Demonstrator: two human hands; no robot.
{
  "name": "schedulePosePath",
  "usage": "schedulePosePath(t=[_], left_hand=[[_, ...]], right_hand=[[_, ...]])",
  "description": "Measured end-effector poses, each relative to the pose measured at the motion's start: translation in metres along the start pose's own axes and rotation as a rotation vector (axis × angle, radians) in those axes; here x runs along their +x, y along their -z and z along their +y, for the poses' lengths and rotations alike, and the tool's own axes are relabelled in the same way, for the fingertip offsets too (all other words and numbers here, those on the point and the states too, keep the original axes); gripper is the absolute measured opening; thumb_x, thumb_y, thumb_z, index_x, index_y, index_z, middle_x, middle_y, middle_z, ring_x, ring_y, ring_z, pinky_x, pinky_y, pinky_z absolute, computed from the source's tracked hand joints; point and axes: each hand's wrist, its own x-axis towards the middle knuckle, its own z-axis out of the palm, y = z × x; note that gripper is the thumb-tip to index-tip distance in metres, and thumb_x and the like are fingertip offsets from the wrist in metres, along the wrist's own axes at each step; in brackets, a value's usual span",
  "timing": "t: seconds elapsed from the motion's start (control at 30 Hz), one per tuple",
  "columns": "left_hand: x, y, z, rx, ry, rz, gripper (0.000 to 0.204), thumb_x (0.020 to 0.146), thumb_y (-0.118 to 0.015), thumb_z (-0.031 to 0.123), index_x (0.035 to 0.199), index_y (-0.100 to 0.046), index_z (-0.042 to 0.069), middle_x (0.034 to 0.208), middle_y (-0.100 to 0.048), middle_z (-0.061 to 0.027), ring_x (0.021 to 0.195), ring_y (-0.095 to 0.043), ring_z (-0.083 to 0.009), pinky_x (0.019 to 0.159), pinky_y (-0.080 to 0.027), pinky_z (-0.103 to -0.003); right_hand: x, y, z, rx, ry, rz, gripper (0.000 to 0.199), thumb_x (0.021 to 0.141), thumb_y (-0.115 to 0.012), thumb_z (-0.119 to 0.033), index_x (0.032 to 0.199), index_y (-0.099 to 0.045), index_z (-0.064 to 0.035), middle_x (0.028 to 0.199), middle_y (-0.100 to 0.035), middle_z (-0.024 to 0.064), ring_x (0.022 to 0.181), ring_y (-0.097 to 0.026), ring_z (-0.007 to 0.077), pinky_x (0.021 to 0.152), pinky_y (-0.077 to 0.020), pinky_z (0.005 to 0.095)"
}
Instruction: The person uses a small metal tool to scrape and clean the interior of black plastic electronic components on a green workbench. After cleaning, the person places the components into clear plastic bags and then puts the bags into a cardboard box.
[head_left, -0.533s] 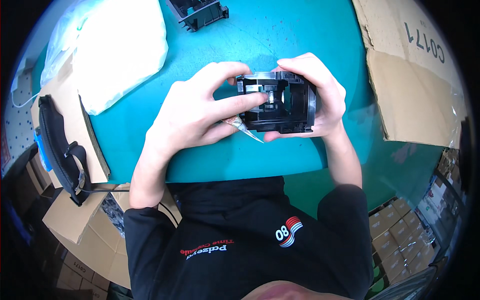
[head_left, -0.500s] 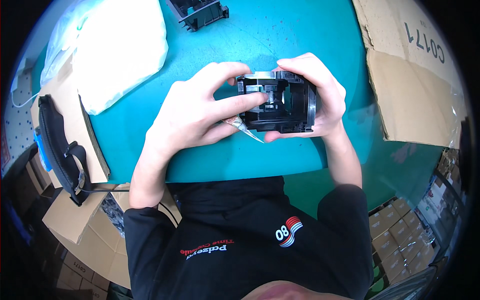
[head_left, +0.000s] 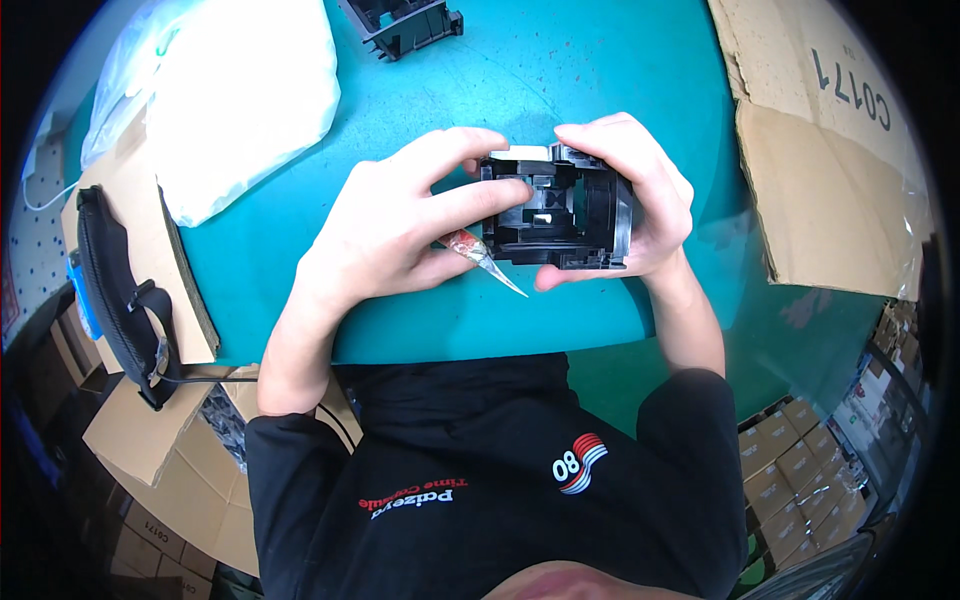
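A black plastic housing (head_left: 555, 222) with an open, ribbed inside is held up over the green table between my two hands. A pale strip (head_left: 522, 154) runs along its far edge. My left hand (head_left: 385, 225) grips the housing's left side, with one finger reaching into the open inside. Tucked in the same hand are pointed tweezers (head_left: 468, 246) with a red patterned body, their tip slanting out below the housing. My right hand (head_left: 650, 205) wraps round the right side, with fingers at the far edge and the thumb under the near edge.
Another black plastic frame (head_left: 410, 28) lies at the table's far side. A white plastic bag (head_left: 250, 110) covers the far left, with cardboard and a black padded strap (head_left: 115, 290) nearer. At the right stands an opened cardboard box (head_left: 830, 190). Stacked small boxes (head_left: 790, 470) sit below right.
The housing has tilted slightly and shifted a little nearer me. The tweezers show more of their red body. Both hands keep their grip.
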Motion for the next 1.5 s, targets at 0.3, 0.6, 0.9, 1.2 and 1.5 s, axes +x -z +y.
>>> schedulePosePath(t=[0.3,0.6,0.9,1.2,1.5], left_hand=[[0.002,-0.001,0.001,-0.118,0.054,0.010,0.052,0.066,-0.081,0.010,0.117,-0.072,0.011,0.125,-0.063,-0.0165,0.102,-0.069,-0.0336,0.087,-0.058,-0.039],[0.003,-0.003,0.002,-0.163,0.045,0.055,0.047,0.063,-0.077,0.001,0.109,-0.076,0.009,0.124,-0.066,-0.0168,0.098,-0.070,-0.0293,0.086,-0.058,-0.036],[0.001,-0.002,-0.001,-0.275,0.004,0.124,0.043,0.064,-0.076,-0.001,0.107,-0.075,0.004,0.127,-0.066,-0.0210,0.096,-0.070,-0.0283,0.083,-0.058,-0.035],[0.000,0.001,0.002,-0.149,0.045,0.137,0.044,0.070,-0.077,0.007,0.114,-0.075,0.009,0.127,-0.062,-0.0168,0.094,-0.066,-0.0270,0.079,-0.057,-0.035],[-0.006,0.011,-0.022,0.272,0.165,0.321,0.038,0.075,-0.085,0.017,0.110,-0.070,0.013,0.124,-0.061,-0.0091,0.084,-0.063,-0.0202,0.070,-0.054,-0.035]], right_hand=[[-0.001,0.001,0.001,-0.018,0.031,0.019,0.084,0.058,-0.099,-0.043,0.118,-0.067,0.0057,0.104,-0.073,0.0153,0.080,-0.068,0.0259,0.068,-0.0545,0.0337],[-0.002,0.000,0.001,-0.054,0.060,0.042,0.083,0.059,-0.098,-0.044,0.117,-0.067,0.0060,0.101,-0.073,0.0152,0.079,-0.068,0.0269,0.068,-0.0549,0.0341],[-0.003,0.002,0.001,-0.042,0.056,0.081,0.083,0.060,-0.098,-0.045,0.117,-0.066,0.0070,0.101,-0.073,0.0157,0.080,-0.068,0.0274,0.069,-0.0550,0.0342],[-0.004,0.004,0.005,-0.002,-0.095,0.009,0.082,0.059,-0.099,-0.033,0.122,-0.063,0.0064,0.110,-0.069,0.0187,0.097,-0.069,0.0327,0.085,-0.0568,0.0399],[-0.002,-0.007,0.016,-0.334,-0.389,-0.104,0.061,0.072,-0.088,-0.013,0.126,-0.062,-0.0046,0.124,-0.061,0.0167,0.116,-0.061,0.0330,0.099,-0.0508,0.0413]])
